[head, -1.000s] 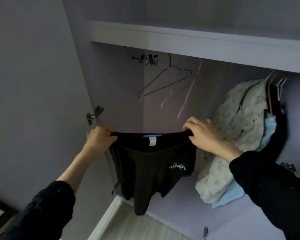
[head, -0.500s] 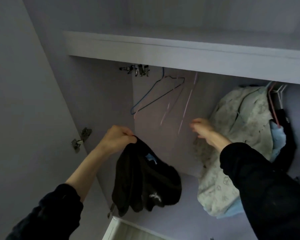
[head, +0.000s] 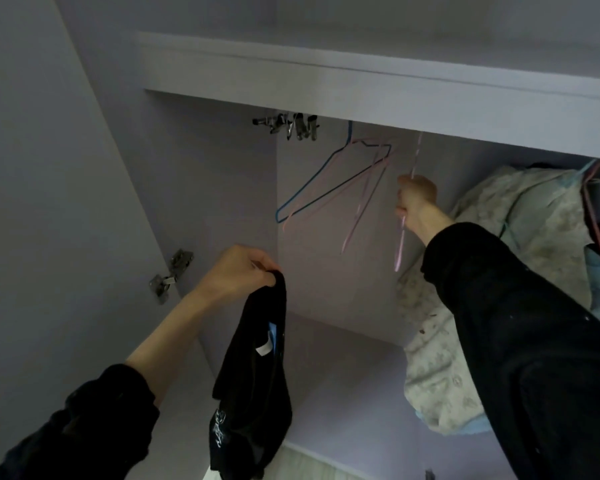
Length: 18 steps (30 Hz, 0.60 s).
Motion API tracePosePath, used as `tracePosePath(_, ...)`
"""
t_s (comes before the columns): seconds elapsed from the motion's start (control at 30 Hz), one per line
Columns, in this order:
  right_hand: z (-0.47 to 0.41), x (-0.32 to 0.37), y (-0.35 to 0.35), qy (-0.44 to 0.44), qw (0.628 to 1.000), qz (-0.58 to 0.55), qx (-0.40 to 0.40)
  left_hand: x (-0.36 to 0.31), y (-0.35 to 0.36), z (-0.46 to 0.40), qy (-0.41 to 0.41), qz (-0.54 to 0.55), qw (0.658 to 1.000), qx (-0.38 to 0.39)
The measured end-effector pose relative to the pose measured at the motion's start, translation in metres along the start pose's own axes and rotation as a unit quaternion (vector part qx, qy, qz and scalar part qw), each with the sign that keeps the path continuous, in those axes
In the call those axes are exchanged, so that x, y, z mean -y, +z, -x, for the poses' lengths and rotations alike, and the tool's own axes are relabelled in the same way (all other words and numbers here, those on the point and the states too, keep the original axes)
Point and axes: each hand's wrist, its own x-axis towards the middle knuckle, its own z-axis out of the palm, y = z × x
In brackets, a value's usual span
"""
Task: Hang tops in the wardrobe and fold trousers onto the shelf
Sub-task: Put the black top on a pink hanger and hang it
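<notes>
Her left hand (head: 238,273), arm raised, pinches the bunched black top (head: 253,386) dangling before the wardrobe, while the right hand (head: 415,199) reaches up, fingers curled round a pink wire hanger (head: 400,242).

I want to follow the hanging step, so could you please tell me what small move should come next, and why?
Probably lift the pink hanger off the rail. The right hand grips it while its hook is up by the shelf, and the left hand holds the black top bunched, waiting for a hanger.
</notes>
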Motion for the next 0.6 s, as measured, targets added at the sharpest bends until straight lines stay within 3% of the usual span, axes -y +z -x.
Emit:
tracePosePath(0.17,0.009,-0.017,-0.015,-0.068,0.997,-0.019,-0.035,0.004,0.003,0.004,0.016,0.013,1.0,0.007)
tracePosePath(0.4,0.027,-0.005,-0.042,-0.102,0.995,-0.021,-0.013,-0.001,0.027,0.011,0.025,0.028,0.999,0.04)
tracePosePath(0.5,0.041,-0.027,-0.054,-0.071,0.996,-0.053,-0.004,-0.01,0.037,0.012,0.017,0.048,0.998,0.025)
tracePosePath(0.6,0.055,-0.064,-0.074,0.02,0.994,-0.11,0.016,-0.015,0.044,0.016,0.005,0.074,0.997,0.008)
